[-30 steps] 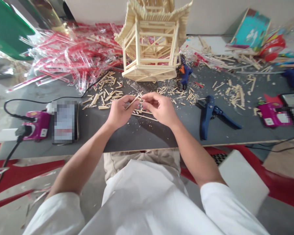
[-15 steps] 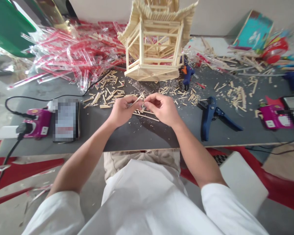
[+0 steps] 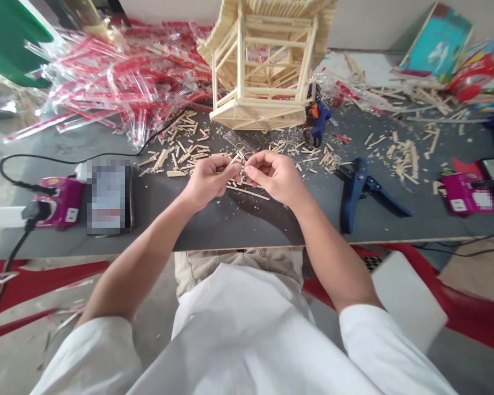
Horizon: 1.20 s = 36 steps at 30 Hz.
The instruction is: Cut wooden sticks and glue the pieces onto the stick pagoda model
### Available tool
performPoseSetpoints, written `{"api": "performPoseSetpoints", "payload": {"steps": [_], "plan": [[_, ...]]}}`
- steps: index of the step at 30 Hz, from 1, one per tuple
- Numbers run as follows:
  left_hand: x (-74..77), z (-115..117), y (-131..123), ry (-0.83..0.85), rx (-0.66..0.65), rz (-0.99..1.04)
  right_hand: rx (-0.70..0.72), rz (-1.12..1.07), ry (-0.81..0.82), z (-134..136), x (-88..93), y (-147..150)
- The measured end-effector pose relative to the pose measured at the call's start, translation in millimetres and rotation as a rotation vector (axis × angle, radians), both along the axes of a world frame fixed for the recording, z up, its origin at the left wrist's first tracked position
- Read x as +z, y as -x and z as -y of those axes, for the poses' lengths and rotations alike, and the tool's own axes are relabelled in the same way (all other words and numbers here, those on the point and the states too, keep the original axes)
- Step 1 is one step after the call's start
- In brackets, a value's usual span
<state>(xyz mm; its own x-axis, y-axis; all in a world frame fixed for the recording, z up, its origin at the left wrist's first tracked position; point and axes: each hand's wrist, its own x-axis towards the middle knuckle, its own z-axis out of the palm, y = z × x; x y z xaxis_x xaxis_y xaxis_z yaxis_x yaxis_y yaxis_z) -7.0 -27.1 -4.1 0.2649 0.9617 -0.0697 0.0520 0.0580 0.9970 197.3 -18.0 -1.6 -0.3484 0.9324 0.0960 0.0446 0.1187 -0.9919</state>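
Observation:
My left hand is closed, with a short thin wooden stick pinched between thumb and fingers. Close beside it, my right hand has its thumb and fingertips drawn together in a pinch; whatever lies between them is too small to make out. Both hands are just above the grey tabletop. Under and between them lie thin sticks, one long stick among them. Beyond the hands stands a pavilion-like model built of wooden sticks, with a ribbed roof cut off by the upper edge of the view.
Blue cutters lie at the right, a phone and purple power adapter at the left. Red-and-clear plastic wrappers heap up behind. Cut stick pieces litter the table. A blue glue gun sits beside the model.
The camera view has shifted slightly, so the model and table sit a little higher. My right fingertips have moved slightly apart from the left ones. The stick stays in my left hand.

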Motion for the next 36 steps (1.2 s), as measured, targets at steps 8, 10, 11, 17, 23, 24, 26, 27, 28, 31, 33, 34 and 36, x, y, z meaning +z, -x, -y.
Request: {"api": "performPoseSetpoints", "payload": {"steps": [8, 10, 11, 17, 23, 24, 26, 27, 28, 31, 33, 34, 36], "plan": [[3.7, 0.6, 2.3, -0.175, 0.017, -0.169, -0.045, -0.049, 0.019, -3.0, -4.6, 0.0], [3.3, 1.7, 0.8, -0.234, 0.046, -0.207, -0.044, -0.063, 0.029, -3.0, -3.1, -0.3], [2.8, 2.4, -0.1, -0.254, 0.065, -0.219, -0.038, -0.065, 0.035, -2.8, -1.9, -0.4], [-0.7, 4.4, -3.1, -0.272, 0.102, -0.255, 0.006, -0.063, 0.058, -0.7, 3.9, -1.9], [0.2, 3.6, -2.6, -0.265, 0.092, -0.258, -0.001, -0.064, 0.046, -0.5, 3.5, -2.0], [0.7, 3.7, -2.5, -0.261, 0.087, -0.264, -0.005, -0.056, 0.043, -0.7, 3.2, -1.9], [1.5, 3.9, -2.6, -0.26, 0.074, -0.269, -0.011, -0.044, 0.038, -1.2, 2.5, -1.8], [1.8, 4.1, -2.7, -0.26, 0.069, -0.267, -0.012, -0.041, 0.036, -1.4, 2.0, -1.8], [1.8, 4.2, -2.8, -0.258, 0.066, -0.265, -0.012, -0.038, 0.034, -1.6, 1.4, -1.9], [1.9, 4.5, -2.8, -0.25, 0.062, -0.259, -0.008, -0.033, 0.03, -2.1, -0.6, -2.6], [2.1, 4.7, -2.3, -0.252, 0.042, -0.25, -0.005, -0.033, 0.025, -2.6, -1.7, -3.4], [2.3, 4.7, -1.8, -0.253, 0.029, -0.246, -0.004, -0.033, 0.023, -2.9, -2.1, -3.9], [2.6, 4.5, -0.9, -0.247, 0.016, -0.245, -0.005, -0.025, 0.019, -3.4, -3.0, -4.6]]}}
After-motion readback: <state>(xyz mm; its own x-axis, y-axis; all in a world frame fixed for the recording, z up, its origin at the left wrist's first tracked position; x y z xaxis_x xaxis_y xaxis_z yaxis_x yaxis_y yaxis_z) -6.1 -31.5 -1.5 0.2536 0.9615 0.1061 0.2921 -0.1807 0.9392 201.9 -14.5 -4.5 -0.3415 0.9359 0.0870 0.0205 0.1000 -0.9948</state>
